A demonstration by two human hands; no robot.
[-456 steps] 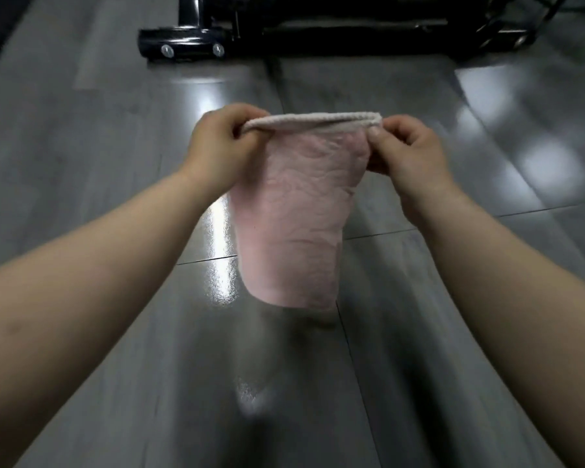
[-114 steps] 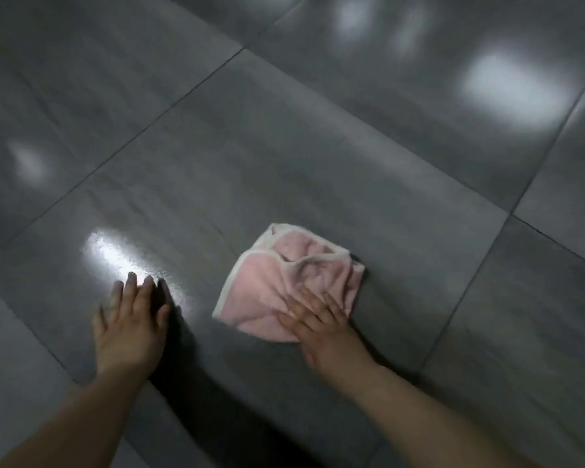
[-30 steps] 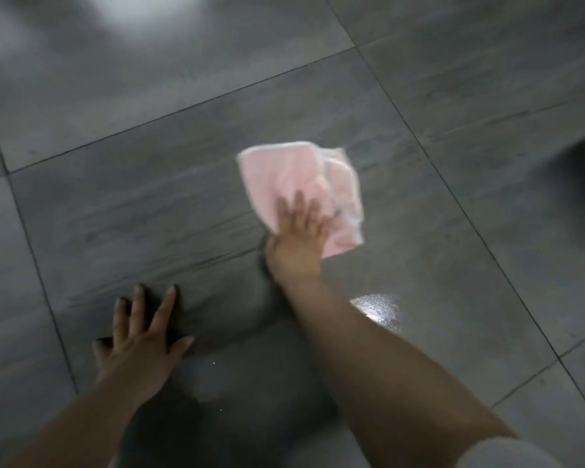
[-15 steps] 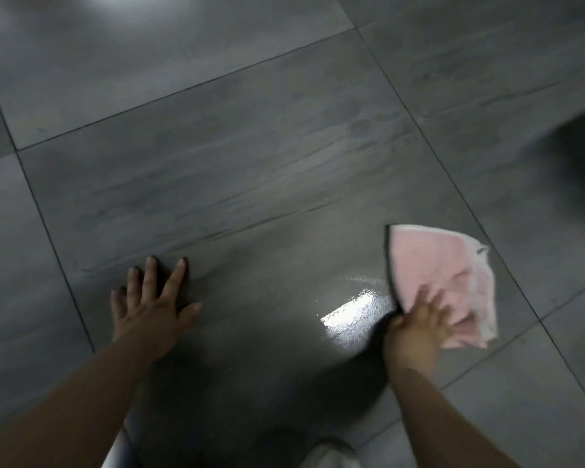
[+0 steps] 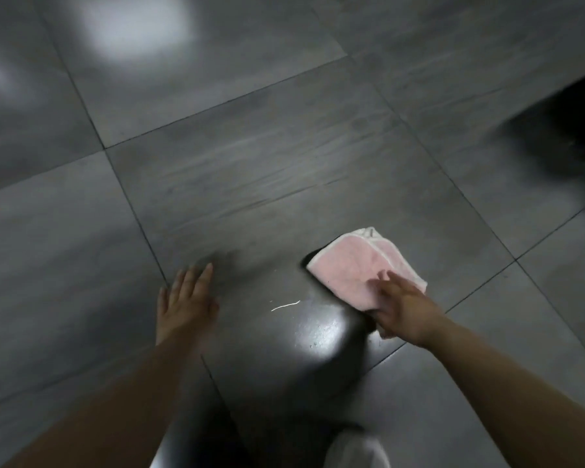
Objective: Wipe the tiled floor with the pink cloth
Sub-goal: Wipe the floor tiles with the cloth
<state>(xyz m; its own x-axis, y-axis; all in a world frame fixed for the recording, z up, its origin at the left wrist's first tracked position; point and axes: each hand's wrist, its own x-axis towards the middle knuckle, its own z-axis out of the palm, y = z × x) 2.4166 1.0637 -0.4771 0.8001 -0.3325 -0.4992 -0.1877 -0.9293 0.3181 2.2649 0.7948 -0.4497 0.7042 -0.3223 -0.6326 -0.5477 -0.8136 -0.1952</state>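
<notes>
A: Noting the left hand (image 5: 184,304) and right hand (image 5: 402,309): both bare. Forearms?
B: Bare too: left forearm (image 5: 115,400) and right forearm (image 5: 507,376) show skin all the way to the frame's edge.
A: Any clothing in view?
B: One white patch (image 5: 355,449) at the bottom edge, between the arms. Rounded, soft-looking, blurred. Shoe or clothed knee, cannot tell.
A: Nails, fine marks?
B: Too blurred to read, the right hand worst.

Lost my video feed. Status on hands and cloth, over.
Left hand flat on tiled floor. Right hand pressing pink cloth down. White streak between hands, unclear what.
</notes>
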